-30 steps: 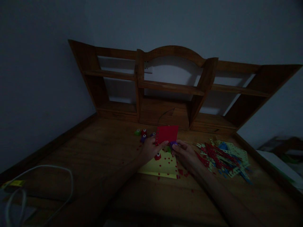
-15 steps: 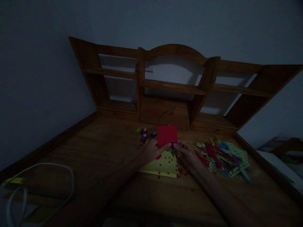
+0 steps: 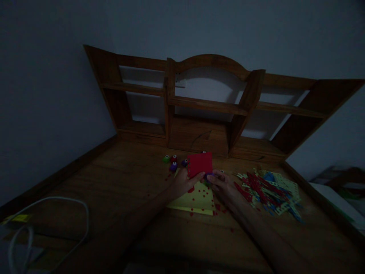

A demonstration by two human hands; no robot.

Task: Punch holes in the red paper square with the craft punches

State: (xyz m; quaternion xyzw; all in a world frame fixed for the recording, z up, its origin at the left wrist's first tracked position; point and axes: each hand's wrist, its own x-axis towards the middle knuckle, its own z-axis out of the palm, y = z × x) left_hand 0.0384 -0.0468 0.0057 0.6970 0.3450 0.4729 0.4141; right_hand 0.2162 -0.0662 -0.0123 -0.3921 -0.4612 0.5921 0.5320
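Observation:
My left hand (image 3: 182,182) pinches the lower edge of a red paper sheet (image 3: 200,164) and holds it upright above the desk. My right hand (image 3: 224,186) is closed round a small purple punch (image 3: 209,175) at the sheet's bottom right corner. Under both hands lies a yellow sheet (image 3: 196,201) sprinkled with small red punched dots. The room is very dim.
Several small punches (image 3: 173,163), green, red and purple, stand behind the red sheet. A heap of punched paper strips (image 3: 268,189) lies to the right. A wooden shelf unit (image 3: 208,102) backs the wooden desk (image 3: 119,179). A white cable (image 3: 51,220) loops at the left.
The red sheet has shifted slightly down and left in my left hand. Both hands have stayed close together over the yellow sheet.

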